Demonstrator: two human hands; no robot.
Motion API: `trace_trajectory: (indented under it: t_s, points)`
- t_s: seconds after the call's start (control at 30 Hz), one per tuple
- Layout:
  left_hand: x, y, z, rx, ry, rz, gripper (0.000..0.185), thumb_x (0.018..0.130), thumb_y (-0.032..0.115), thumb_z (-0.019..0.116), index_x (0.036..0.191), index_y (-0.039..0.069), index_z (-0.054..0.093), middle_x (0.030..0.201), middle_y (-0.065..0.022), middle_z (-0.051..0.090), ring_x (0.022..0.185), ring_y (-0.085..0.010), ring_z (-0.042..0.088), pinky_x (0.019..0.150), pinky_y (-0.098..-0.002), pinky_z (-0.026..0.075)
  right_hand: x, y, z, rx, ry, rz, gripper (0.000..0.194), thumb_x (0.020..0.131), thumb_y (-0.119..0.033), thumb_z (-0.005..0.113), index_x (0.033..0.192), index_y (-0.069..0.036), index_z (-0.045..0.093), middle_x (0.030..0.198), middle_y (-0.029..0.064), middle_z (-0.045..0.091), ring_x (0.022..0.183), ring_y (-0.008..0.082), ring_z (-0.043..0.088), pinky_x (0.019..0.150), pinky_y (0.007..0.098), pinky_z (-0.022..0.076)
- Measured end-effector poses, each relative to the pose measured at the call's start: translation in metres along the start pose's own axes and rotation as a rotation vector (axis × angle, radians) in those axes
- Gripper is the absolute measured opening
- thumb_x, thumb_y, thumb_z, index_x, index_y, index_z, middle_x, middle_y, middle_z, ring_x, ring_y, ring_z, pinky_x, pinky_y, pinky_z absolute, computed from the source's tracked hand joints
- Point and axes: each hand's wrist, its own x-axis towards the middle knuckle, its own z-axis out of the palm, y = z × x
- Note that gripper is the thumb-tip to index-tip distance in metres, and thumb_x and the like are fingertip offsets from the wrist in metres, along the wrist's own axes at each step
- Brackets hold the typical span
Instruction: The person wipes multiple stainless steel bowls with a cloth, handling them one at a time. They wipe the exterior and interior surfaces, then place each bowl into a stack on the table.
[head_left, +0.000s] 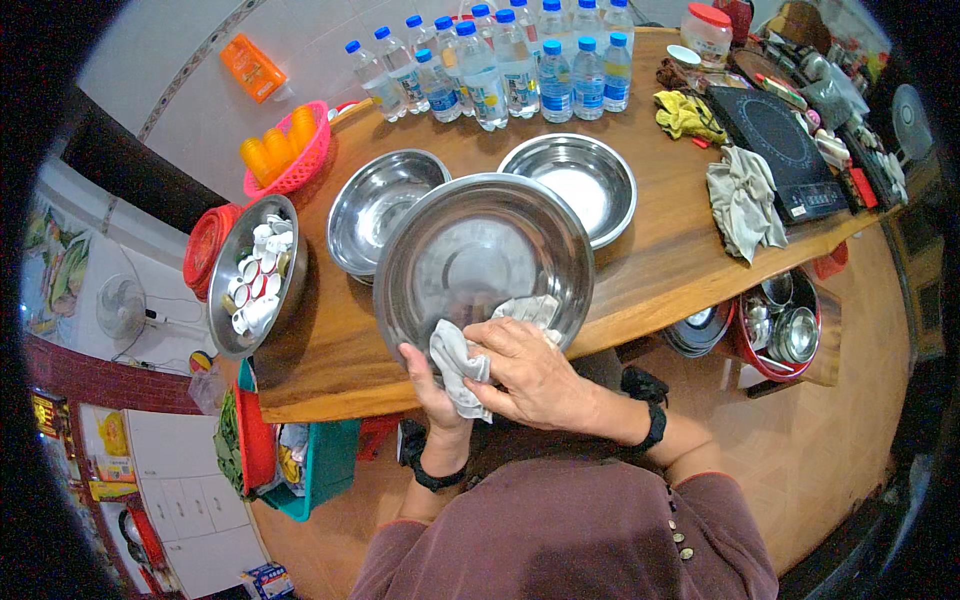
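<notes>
Tilted towards me over the table's front edge is a large stainless steel basin (480, 247). My left hand (437, 396) grips its near rim, thumb on the inner side. My right hand (529, 371) presses a whitish cloth (459, 367) against the rim and the lower inside wall; part of the cloth spreads out beyond the fingers. Behind the basin, and partly covered by it, a steel bowl (375, 214) stands at the left on what looks like a stack. Another steel bowl (577, 187) sits at the right.
The wooden table (660, 277) carries a basin of white and red cups (259, 274), a pink basket (315, 154), several water bottles (480, 75), a crumpled cloth (742, 199) and an induction cooker (772, 142). Below stand a red tub of bowls (810, 349) and a teal crate (330, 465).
</notes>
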Motion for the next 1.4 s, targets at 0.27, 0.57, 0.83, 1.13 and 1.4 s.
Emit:
trace_trajectory:
  t_s: [0.27, 0.57, 0.83, 1.13, 1.4]
  points:
    - [0.002, 0.007, -0.006, 0.098, 0.019, 0.180, 0.061, 0.103, 0.044, 0.041, 0.146, 0.001, 0.032, 0.141, -0.0136, 0.046, 0.128, -0.0243, 0.047, 0.109, -0.0411, 0.038, -0.013, 0.024, -0.039, -0.646, 0.063, 0.068, 0.044, 0.070, -0.021, 0.071, 0.112, -0.010, 0.064, 0.124, 0.0091, 0.051, 0.117, 0.0255, 0.047, 0.100, 0.0451, 0.0297]
    - [-0.010, 0.009, 0.018, 0.501, -0.096, 0.185, 0.076, 0.098, 0.041, 0.054, 0.150, -0.007, 0.024, 0.153, -0.0187, 0.033, 0.142, -0.0273, 0.031, 0.116, -0.0380, 0.021, 0.001, 0.055, -0.046, -0.725, 0.536, 0.117, 0.082, 0.061, 0.012, 0.062, 0.140, 0.008, 0.042, 0.139, 0.0192, 0.041, 0.123, 0.0366, 0.043, 0.105, 0.0458, 0.0364]
    - [-0.016, -0.012, 0.034, 0.576, -0.226, 0.226, 0.068, 0.100, 0.028, 0.054, 0.151, -0.005, 0.023, 0.153, -0.0179, 0.034, 0.140, -0.0245, 0.034, 0.115, -0.0369, 0.024, 0.005, 0.050, -0.022, -0.391, 0.389, 0.025, 0.084, 0.085, -0.012, 0.061, 0.154, 0.001, 0.015, 0.159, 0.0252, 0.011, 0.147, 0.0456, 0.011, 0.118, 0.0523, 0.0119]
    - [0.000, -0.008, 0.021, 0.462, -0.060, 0.177, 0.057, 0.103, 0.041, 0.043, 0.141, -0.002, 0.041, 0.141, -0.0156, 0.048, 0.129, -0.0250, 0.046, 0.109, -0.0397, 0.035, -0.014, 0.007, -0.012, 0.085, -0.167, 0.086, 0.060, 0.095, -0.024, 0.055, 0.147, -0.003, 0.035, 0.158, 0.0187, 0.020, 0.146, 0.0433, 0.016, 0.117, 0.0513, 0.0225]
    - [0.041, 0.029, 0.000, 0.375, 0.002, 0.270, 0.051, 0.105, 0.035, 0.041, 0.134, -0.005, 0.047, 0.129, -0.0151, 0.057, 0.114, -0.0213, 0.057, 0.099, -0.0343, 0.044, -0.010, 0.013, -0.044, 0.330, -0.208, -0.091, 0.040, 0.085, -0.009, 0.061, 0.125, -0.002, 0.059, 0.132, 0.0172, 0.056, 0.123, 0.0354, 0.052, 0.106, 0.0461, 0.0376]
